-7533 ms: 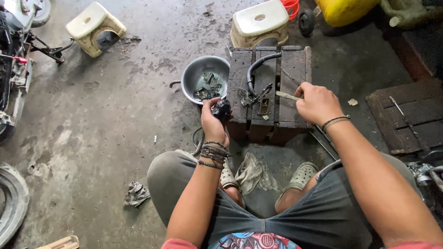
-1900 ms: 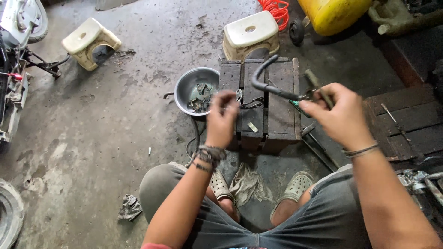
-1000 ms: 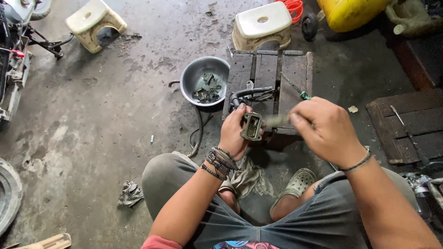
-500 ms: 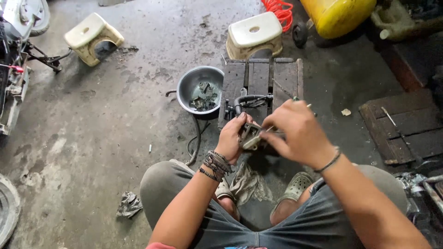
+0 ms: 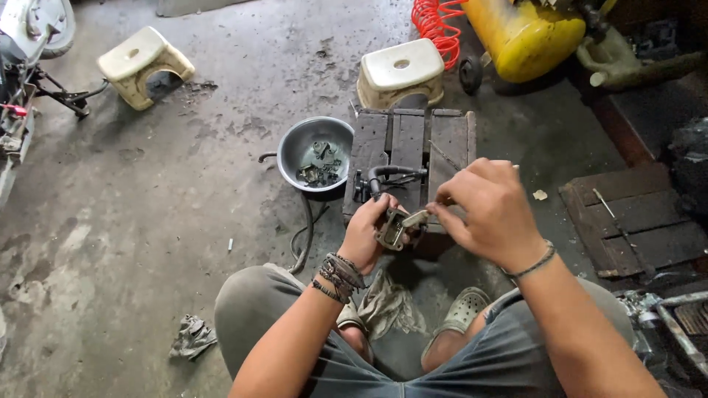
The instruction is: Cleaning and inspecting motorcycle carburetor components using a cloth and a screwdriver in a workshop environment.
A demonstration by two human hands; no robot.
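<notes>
Dull grey metal part [image 5: 392, 227], shiny metal bowl [image 5: 295, 151], rough dark wooden pallet [image 5: 409, 144], stained matt concrete floor [image 5: 147, 206].

One head camera, looking steeply down from above the seated person's lap (close in), facing forward across the concrete floor [image 5: 147, 221] towards the yellow tank [image 5: 527, 33] at top.

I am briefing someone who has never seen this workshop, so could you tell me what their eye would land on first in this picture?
First the two hands at centre: the left hand grips a small metal part while the right hand pinches its edge, above a dark wooden crate. Left of the crate sits a metal bowl of greasy bits. At the top, a bright yellow tank with a coiled orange hose stands out.
</notes>
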